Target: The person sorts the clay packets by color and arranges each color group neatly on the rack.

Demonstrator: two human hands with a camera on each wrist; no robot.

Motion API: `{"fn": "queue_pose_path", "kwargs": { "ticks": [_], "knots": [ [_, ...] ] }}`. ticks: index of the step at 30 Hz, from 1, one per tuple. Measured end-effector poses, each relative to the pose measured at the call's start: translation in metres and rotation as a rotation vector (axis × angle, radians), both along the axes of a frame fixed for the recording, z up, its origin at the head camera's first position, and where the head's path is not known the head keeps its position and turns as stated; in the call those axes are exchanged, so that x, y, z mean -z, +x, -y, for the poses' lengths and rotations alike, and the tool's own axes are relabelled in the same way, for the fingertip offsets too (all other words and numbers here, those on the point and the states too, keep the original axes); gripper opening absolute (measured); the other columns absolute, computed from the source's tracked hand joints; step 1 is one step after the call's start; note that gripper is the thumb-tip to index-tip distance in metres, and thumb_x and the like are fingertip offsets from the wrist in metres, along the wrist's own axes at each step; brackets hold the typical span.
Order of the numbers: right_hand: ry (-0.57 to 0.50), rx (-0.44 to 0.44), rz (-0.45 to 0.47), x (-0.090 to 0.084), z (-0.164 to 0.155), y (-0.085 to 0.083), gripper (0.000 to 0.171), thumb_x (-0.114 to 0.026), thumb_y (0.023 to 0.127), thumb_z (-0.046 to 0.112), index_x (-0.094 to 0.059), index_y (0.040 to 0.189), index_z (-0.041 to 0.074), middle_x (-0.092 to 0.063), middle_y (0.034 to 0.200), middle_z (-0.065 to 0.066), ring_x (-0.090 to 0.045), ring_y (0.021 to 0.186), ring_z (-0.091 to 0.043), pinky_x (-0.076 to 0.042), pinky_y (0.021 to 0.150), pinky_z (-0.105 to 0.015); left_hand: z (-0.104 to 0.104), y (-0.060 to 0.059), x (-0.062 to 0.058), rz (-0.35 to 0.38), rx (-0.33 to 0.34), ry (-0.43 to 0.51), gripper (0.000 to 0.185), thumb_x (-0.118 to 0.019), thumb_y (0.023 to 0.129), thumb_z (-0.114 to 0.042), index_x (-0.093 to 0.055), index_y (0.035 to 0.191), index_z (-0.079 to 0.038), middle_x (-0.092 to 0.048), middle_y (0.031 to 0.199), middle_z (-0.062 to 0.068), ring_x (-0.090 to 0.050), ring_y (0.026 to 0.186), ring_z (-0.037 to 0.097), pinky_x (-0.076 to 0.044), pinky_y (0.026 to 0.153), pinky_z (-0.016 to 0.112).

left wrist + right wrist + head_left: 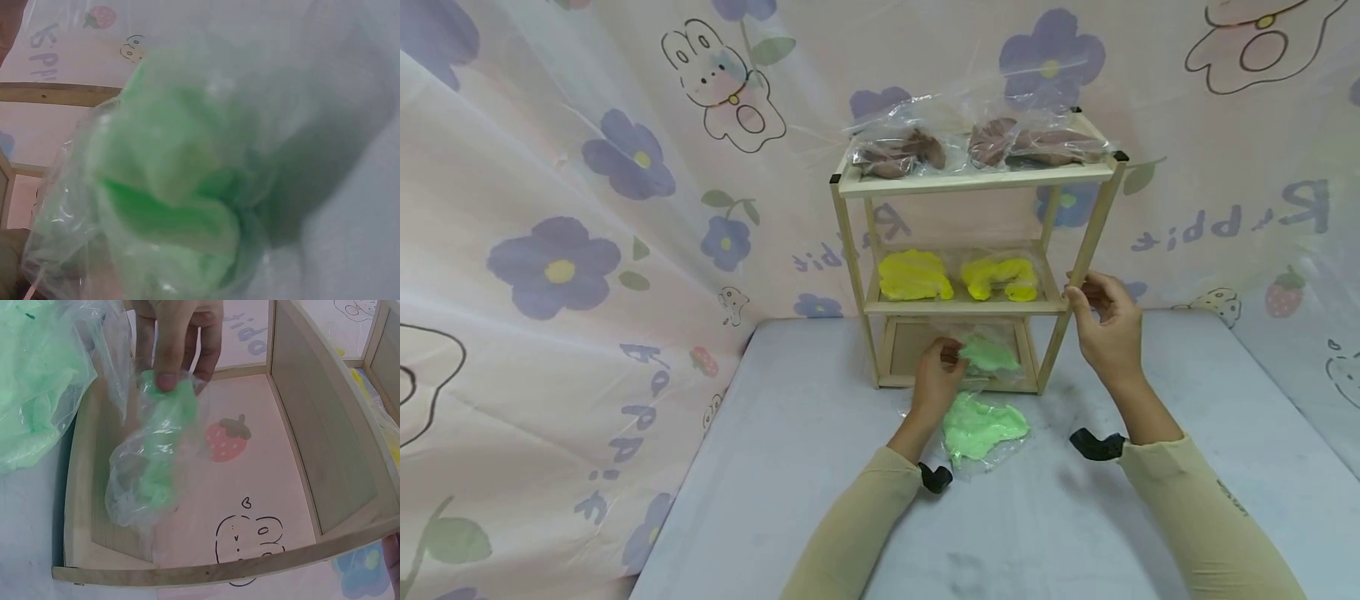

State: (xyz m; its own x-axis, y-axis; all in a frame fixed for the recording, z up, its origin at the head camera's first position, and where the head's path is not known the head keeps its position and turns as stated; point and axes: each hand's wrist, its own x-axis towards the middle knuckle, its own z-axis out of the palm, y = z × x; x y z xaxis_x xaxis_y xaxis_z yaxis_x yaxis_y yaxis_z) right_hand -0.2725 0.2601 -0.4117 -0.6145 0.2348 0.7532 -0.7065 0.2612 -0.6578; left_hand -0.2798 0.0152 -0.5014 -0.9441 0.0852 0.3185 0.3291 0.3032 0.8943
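Observation:
My left hand [936, 379] reaches into the bottom tier of a small wooden shelf rack [977, 182]. Its thumb and fingers pinch a clear plastic bag of pale green, clay-like stuff [990, 354], which hangs over the bottom board in the right wrist view. A second green bag [981, 429] lies on the table before the rack, close to the left wrist. Blurred green in clear plastic [169, 162] fills the left wrist view's middle. My right hand [1108, 329] grips the rack's right front post at the height of the middle shelf.
On the middle shelf lie two bags of yellow clay-like stuff [913, 275]. Bags of brown pieces [992, 143] cover the top shelf. The rack stands on a white-covered table [760, 467], against a flower-and-rabbit printed curtain [647, 200].

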Motion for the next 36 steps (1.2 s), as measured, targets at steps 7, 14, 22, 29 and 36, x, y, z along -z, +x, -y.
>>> {"fn": "queue_pose_path", "kwargs": {
  "ticks": [7,14,22,29,36],
  "knots": [
    [0.017,0.013,0.003,0.001,0.0,0.0,0.029,-0.063,0.098,-0.02,-0.064,0.126,-0.019,-0.07,0.106,0.005,-0.066,0.095,-0.002,-0.054,0.088,-0.013,-0.005,0.0,0.005,0.011,-0.074,-0.084,0.021,-0.074,0.098,0.002,-0.073,0.118,-0.004,-0.068,0.109,0.01,-0.067,0.097,0.017,-0.06,0.084,0.022],
    [0.006,0.002,-0.003,-0.001,0.001,0.001,0.028,-0.063,0.098,-0.02,-0.064,0.126,-0.02,-0.071,0.105,-0.005,-0.066,0.094,-0.004,-0.054,0.088,-0.013,-0.009,-0.001,0.007,-0.004,-0.1,-0.137,0.022,-0.072,0.097,0.005,-0.075,0.116,-0.004,-0.069,0.104,0.01,-0.066,0.095,0.018,-0.059,0.083,0.025],
    [0.014,0.007,0.01,-0.001,0.001,0.002,0.028,-0.064,0.1,-0.017,-0.064,0.127,-0.018,-0.071,0.107,-0.007,-0.066,0.095,-0.004,-0.053,0.089,-0.013,-0.009,-0.007,0.014,-0.02,-0.107,-0.162,0.021,-0.07,0.096,0.008,-0.076,0.114,-0.001,-0.075,0.103,0.013,-0.071,0.089,0.019,-0.06,0.078,0.024],
    [0.011,0.008,0.007,-0.001,0.002,0.002,0.028,-0.063,0.1,-0.017,-0.064,0.127,-0.018,-0.071,0.107,-0.006,-0.066,0.095,-0.004,-0.053,0.089,-0.012,-0.007,-0.01,0.019,-0.021,-0.105,-0.144,0.023,-0.068,0.096,0.011,-0.076,0.115,0.002,-0.076,0.105,0.015,-0.072,0.089,0.022,-0.06,0.076,0.025],
    [0.022,0.02,0.005,-0.001,0.001,0.002,0.026,-0.064,0.1,-0.016,-0.065,0.126,-0.018,-0.07,0.106,0.009,-0.066,0.095,-0.002,-0.053,0.089,-0.012,-0.004,-0.009,0.018,0.003,-0.067,-0.12,0.025,-0.065,0.099,0.01,-0.073,0.121,0.002,-0.075,0.109,0.016,-0.073,0.094,0.023,-0.062,0.08,0.027]
  ]
}}
